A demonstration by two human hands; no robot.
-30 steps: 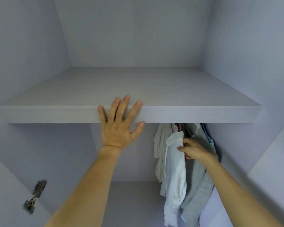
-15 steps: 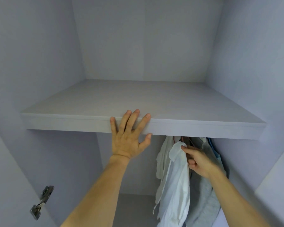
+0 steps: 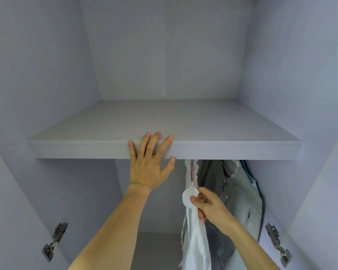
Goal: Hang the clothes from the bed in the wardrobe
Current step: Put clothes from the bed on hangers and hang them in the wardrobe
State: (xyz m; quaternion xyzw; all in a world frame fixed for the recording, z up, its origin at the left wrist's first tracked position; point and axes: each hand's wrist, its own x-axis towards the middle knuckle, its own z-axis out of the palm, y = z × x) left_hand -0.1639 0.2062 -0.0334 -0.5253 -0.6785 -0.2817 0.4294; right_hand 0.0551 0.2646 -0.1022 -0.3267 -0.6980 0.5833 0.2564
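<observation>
Right hand (image 3: 209,205) pinches thin white fabric garment (image 3: 195,240); grey clothes (image 3: 240,191) hang just behind that grip. Left hand (image 3: 148,168), fingers spread, rests on pale grey shelf (image 3: 232,151).

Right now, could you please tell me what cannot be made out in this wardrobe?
Head view: rail and hooks, hidden behind the shelf edge.
Head view: hem of the white shirt, cut off by the bottom edge.
Head view: blue garment, mostly covered by grey garments.
Head view: grip of the right hand inside the cloth, hidden by its fingers.
</observation>
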